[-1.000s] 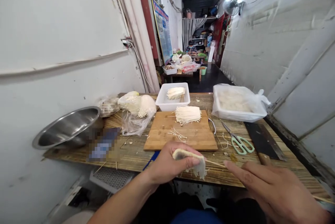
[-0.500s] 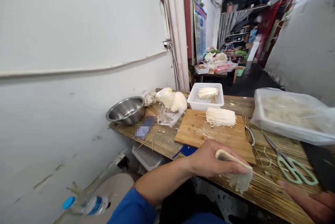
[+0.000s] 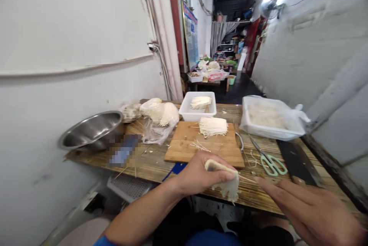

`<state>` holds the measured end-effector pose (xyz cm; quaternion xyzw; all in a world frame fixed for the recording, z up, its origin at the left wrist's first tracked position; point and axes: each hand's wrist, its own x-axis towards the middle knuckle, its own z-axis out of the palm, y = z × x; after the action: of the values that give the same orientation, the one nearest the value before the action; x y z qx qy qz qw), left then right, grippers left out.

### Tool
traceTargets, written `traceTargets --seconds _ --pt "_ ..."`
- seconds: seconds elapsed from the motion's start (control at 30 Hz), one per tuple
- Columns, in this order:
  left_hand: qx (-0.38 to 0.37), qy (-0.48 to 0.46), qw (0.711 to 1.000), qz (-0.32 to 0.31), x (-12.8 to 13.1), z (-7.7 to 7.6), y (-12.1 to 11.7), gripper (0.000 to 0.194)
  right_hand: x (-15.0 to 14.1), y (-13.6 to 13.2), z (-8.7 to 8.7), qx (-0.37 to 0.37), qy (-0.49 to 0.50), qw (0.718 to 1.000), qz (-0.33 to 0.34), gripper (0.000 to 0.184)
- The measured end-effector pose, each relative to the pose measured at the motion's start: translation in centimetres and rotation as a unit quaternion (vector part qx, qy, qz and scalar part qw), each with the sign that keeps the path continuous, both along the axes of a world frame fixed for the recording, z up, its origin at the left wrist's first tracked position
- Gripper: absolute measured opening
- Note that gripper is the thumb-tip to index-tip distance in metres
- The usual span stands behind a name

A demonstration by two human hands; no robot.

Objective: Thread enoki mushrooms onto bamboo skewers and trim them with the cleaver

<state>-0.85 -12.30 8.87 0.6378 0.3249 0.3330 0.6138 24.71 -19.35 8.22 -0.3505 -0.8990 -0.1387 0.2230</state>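
My left hand [image 3: 197, 175] is closed around a flat bunch of enoki mushrooms [image 3: 232, 187], held over the table's front edge with its strands hanging down. A thin bamboo skewer [image 3: 246, 178] sticks out from the right side of the bunch. At the skewer's outer end are the fingertips of my right hand [image 3: 307, 202], pressed together and partly blurred. Behind my left hand, a wooden cutting board [image 3: 179, 144] carries a flat row of enoki mushrooms [image 3: 213, 127] and some loose strands [image 3: 199, 146].
A white tub [image 3: 197, 116] with enoki stands behind the board. To the right are green-handled scissors [image 3: 271, 163], a bagged white tray [image 3: 268, 133] and a broad dark blade [image 3: 299, 163]. Leftward lie bagged enoki [image 3: 161, 115], a steel bowl [image 3: 92, 133] and a blurred-out flat object [image 3: 125, 151].
The camera view has turned right, shifting the scene leftward. More of my right hand now shows at the skewer's end. My left hand keeps its hold on the enoki bunch.
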Motion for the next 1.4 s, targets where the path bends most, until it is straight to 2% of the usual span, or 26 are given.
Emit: traceTargets --seconds 0.1,0.2,0.53,0.8,1.0,1.2,1.4 --pt "0.013 0.012 1.000 0.003 0.1 0.1 0.1 0.027 -0.5 -0.5 1.1 -0.046 -0.031 0.998 -0.012 0.046" --pt "0.021 0.030 0.999 -0.001 0.0 0.1 0.0 0.026 -0.9 -0.7 1.5 -0.064 -0.016 0.997 -0.030 0.046" --pt "0.031 0.040 0.998 0.041 -0.3 0.0 0.0 0.027 -0.7 -1.1 1.5 -0.054 0.002 0.998 -0.038 0.047" --pt "0.004 0.022 1.000 0.009 0.0 -0.3 -0.4 0.024 -0.5 -1.4 1.3 -0.052 -0.001 0.998 -0.043 0.045" --pt "-0.015 0.008 1.000 -0.011 0.3 -0.2 -0.5 0.022 -0.6 -1.4 1.8 -0.093 0.003 0.995 -0.022 0.045" --pt "0.005 0.011 1.000 -0.008 0.6 0.1 -0.6 0.020 -0.8 -1.1 1.8 -0.072 0.024 0.997 -0.009 0.042" --pt "-0.008 0.015 0.999 -0.035 1.3 0.3 -0.6 0.023 -1.3 -1.0 2.4 -0.099 0.040 0.994 -0.009 0.042"
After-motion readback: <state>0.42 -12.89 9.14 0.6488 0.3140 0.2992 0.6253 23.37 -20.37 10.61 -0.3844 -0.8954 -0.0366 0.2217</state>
